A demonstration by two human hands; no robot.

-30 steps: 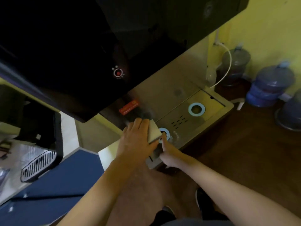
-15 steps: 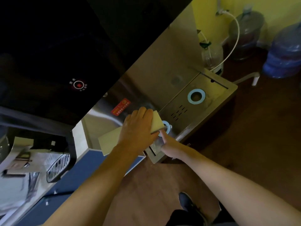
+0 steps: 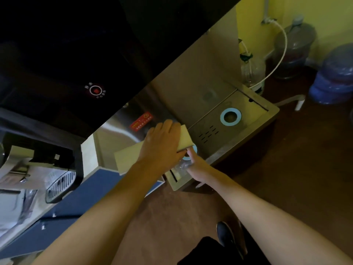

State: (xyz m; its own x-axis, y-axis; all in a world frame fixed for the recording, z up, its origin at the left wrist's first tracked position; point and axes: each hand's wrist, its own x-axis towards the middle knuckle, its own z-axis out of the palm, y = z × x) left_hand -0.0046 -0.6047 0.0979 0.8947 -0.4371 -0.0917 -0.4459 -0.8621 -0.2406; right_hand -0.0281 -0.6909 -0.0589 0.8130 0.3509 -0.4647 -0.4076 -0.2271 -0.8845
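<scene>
My left hand (image 3: 162, 144) grips a pale yellow flat block (image 3: 184, 138), palm down, over the near end of a steel drip tray (image 3: 254, 119) on a water dispenser. My right hand (image 3: 198, 167) sits just below it at the tray's front edge. One finger stretches up to a blue ring (image 3: 194, 149) that the block half hides. Something clear and shiny (image 3: 181, 165) lies against my right thumb; I cannot tell whether the hand holds it. A second blue ring (image 3: 230, 116) lies bare further along the tray.
The dispenser's black front panel (image 3: 76, 54) with a lit red button (image 3: 96, 90) hangs overhead. Large water bottles (image 3: 334, 77) and a white hose (image 3: 280, 52) stand by the yellow wall at right. A blue counter (image 3: 76, 199) and a black machine (image 3: 63, 180) are at left.
The view has swung, so the dispenser and tray sit further right and up. Both hands stay at the near blue ring, the block still under my left hand.
</scene>
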